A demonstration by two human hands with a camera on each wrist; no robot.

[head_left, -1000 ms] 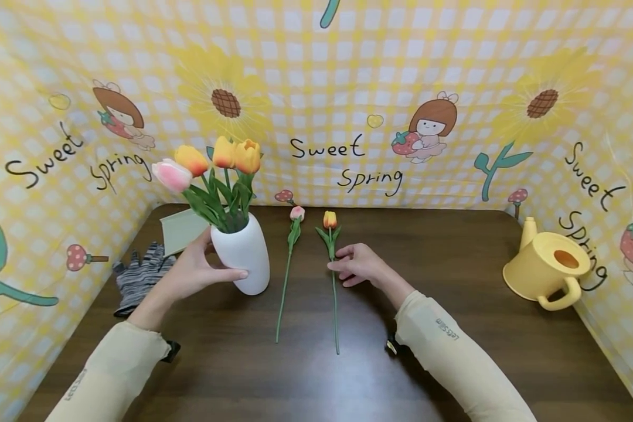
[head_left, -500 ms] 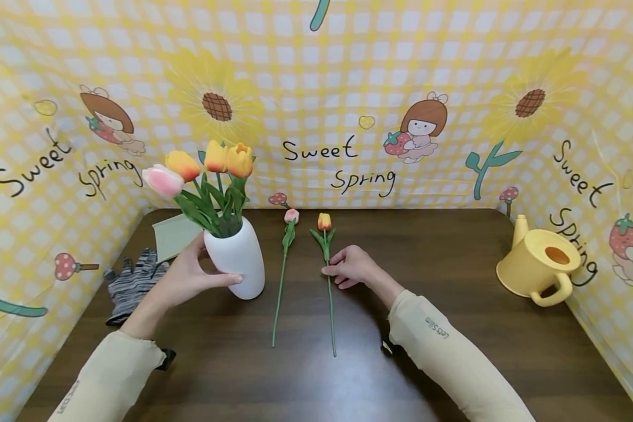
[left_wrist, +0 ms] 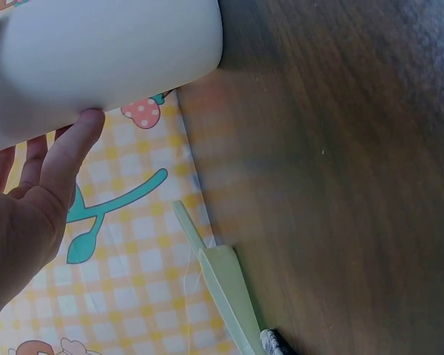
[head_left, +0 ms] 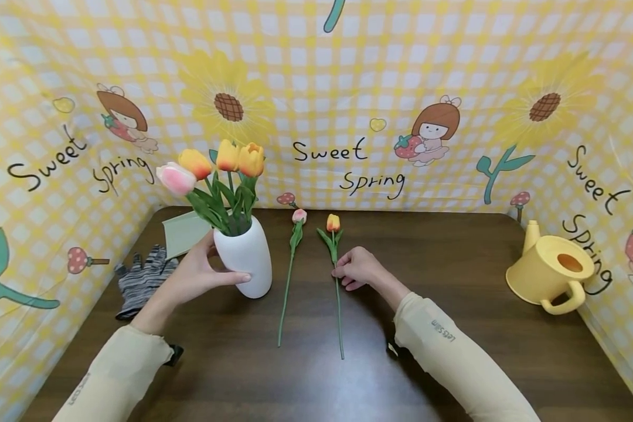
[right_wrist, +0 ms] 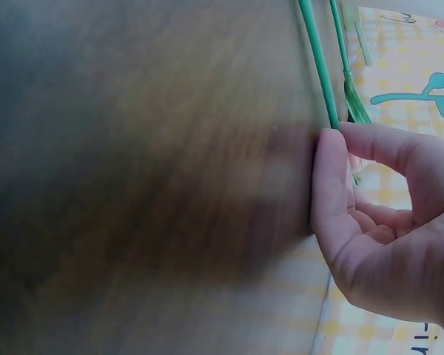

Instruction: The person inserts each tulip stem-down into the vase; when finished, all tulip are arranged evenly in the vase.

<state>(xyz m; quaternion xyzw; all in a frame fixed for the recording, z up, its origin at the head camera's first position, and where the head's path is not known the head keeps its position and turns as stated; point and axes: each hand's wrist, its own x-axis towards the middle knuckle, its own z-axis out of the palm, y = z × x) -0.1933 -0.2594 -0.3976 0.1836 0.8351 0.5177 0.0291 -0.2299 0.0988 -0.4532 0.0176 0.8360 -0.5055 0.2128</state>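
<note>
In the head view my left hand (head_left: 197, 274) grips a white vase (head_left: 253, 258), thumb across its front and fingers round the far side. Several orange-yellow tulips and a pink one (head_left: 176, 178) stand in the vase. The left wrist view shows fingertips against the white wall of the vase (left_wrist: 126, 59). Over the middle of the table, my right hand (head_left: 360, 268) pinches the stem of an orange-yellow tulip (head_left: 333, 223) just below its leaves. Its green stem (right_wrist: 320, 66) runs between thumb and index finger in the right wrist view. A pink tulip (head_left: 299, 217) lies left of it.
A striped grey glove (head_left: 143, 281) and a pale green, flat-sided item (head_left: 181, 233) lie at the left of the brown table (head_left: 274, 387). At the right stands a yellow watering can (head_left: 545, 272). Yellow checked cloth (head_left: 316, 88) surrounds the back and sides.
The right thumb and fingers have closed onto the tulip's stem, having been looser around it a second ago. The left hand keeps its hold on the vase. The head view shifts slightly.
</note>
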